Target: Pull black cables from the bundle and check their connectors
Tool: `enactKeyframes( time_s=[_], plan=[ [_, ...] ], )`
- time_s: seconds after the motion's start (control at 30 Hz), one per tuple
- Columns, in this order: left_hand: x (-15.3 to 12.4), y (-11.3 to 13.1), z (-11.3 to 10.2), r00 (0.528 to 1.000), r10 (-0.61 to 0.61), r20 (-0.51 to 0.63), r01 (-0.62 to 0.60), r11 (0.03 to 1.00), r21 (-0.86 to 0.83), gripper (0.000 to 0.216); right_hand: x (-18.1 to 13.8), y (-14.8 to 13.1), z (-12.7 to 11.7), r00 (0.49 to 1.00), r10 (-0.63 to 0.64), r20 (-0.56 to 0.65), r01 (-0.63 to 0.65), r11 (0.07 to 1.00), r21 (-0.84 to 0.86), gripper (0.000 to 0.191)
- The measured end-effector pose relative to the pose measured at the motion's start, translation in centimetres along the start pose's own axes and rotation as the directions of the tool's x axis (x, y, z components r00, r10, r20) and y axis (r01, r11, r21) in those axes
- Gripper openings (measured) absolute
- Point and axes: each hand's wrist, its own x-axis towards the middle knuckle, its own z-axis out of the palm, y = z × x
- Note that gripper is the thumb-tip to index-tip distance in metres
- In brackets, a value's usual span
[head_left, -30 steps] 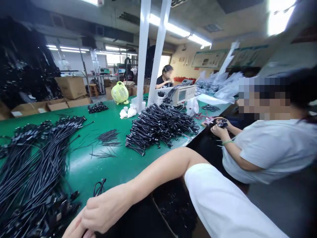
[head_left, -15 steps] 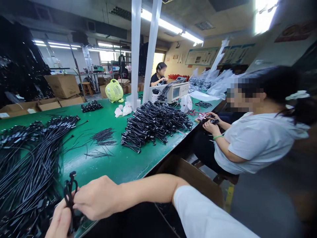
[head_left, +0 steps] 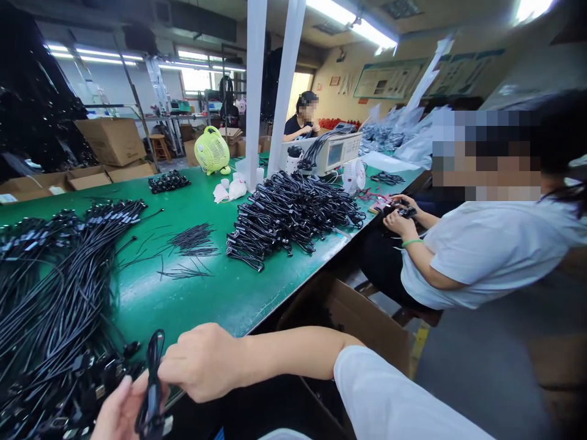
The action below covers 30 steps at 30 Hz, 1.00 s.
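Observation:
A folded black USB cable is upright between my two hands at the front edge of the table, its loop at the top and a metal plug at the lower end. My left hand is closed around its lower part, thumb on the near side. From the right, my right hand pinches the cable's middle; its fingertips are partly hidden. Long loose black cables lie in a heap just left of my hands, with plugs bunched at the near end.
A large pile of bundled cables lies mid-table, beside short black ties. Behind stand a green fan and a test instrument. A co-worker sits at right handling a black item; another person sits farther back. A cardboard box stands below the edge.
Both hands and the cable have shifted slightly right. The cable now shows a closed loop at its top, where plug ends stuck up before. The view has turned a little.

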Motion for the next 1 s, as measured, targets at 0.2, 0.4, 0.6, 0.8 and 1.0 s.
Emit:
enactKeyframes(
  time_s=[0.2,0.4,0.6,0.8,1.0],
  plan=[
    [-3.6,1.9,1.2,0.937,0.346,0.051,-0.349,0.916,0.195,0.053,-0.6,0.3,0.2,0.988,-0.010,0.154,-0.024,0.976,0.216,0.010],
    [-4.8,0.1,2.5,0.820,0.558,0.127,-0.560,0.736,0.380,0.036,-1.8,2.0,2.1,0.970,0.242,0.020,-0.233,0.903,0.361,0.023],
    [-4.1,-1.7,3.1,0.921,0.364,0.136,-0.375,0.925,0.067,0.058,-1.3,0.5,2.4,0.926,0.327,-0.187,-0.206,0.855,0.476,0.028],
    [-3.8,-2.9,4.0,0.906,0.422,0.045,-0.420,0.906,-0.050,0.053,-0.5,0.3,2.7,0.791,0.269,0.549,-0.545,-0.097,0.833,0.041],
    [-3.4,-1.6,3.4,0.967,0.249,0.053,-0.199,0.868,-0.455,0.049,-1.4,2.0,1.9,0.739,0.289,0.608,-0.643,0.036,0.765,0.057]
  ],
)
